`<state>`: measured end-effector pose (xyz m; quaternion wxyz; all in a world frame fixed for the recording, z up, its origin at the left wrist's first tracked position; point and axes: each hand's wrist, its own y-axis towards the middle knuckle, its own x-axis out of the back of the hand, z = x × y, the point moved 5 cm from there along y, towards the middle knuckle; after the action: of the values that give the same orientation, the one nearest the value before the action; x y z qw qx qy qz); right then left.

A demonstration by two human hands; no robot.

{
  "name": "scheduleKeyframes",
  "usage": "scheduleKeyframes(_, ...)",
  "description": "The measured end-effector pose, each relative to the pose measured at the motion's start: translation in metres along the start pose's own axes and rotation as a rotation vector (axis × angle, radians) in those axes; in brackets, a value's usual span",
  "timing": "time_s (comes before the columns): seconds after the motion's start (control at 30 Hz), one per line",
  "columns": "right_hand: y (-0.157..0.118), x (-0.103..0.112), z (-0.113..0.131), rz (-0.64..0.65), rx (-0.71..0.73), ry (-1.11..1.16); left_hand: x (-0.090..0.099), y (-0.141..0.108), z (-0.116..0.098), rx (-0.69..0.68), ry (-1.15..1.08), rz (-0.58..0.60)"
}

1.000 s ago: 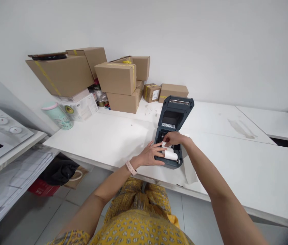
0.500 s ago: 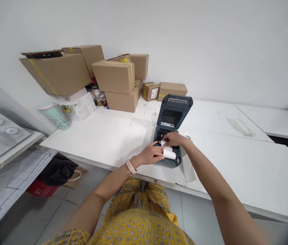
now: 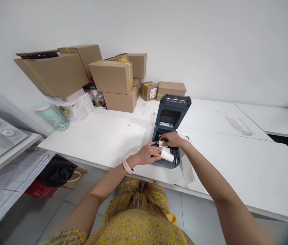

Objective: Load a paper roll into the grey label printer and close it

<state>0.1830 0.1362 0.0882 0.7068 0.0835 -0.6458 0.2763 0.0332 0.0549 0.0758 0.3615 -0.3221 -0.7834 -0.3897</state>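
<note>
A dark label printer stands on the white table with its lid tipped up and back. White label paper stretches over the front of its open body and curls at the near end. My left hand, with a pale pink band on the wrist, grips the left edge of this paper, fingers on top. Over the printer's bay, my right hand has its fingers curled down onto the white paper farther back. The right fingertips are partly hidden inside the bay.
Stacked cardboard boxes stand at the back left, beside a mint-green tumbler. A microwave is at far left. A paper strip lies right of the printer. The table's front edge runs just below my hands.
The view has shifted slightly. My right hand moves a little within the bay, and the paper's near end tilts slightly; both hands stay at the paper.
</note>
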Motion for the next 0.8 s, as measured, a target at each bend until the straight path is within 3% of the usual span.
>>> scheduleKeyframes(0.23, 0.0, -0.004, -0.003, -0.077, -0.019, 0.019, -0.008, -0.008, -0.019, 0.005, 0.077, -0.076)
scheduleKeyframes(0.5, -0.003, -0.005, -0.005, -0.108, -0.007, 0.047, -0.014, -0.01, -0.019, 0.037, 0.079, -0.075)
scheduleKeyframes(0.8, -0.003, -0.004, -0.004, -0.094, 0.009, 0.082, -0.006, -0.005, -0.032, 0.063, 0.102, 0.04)
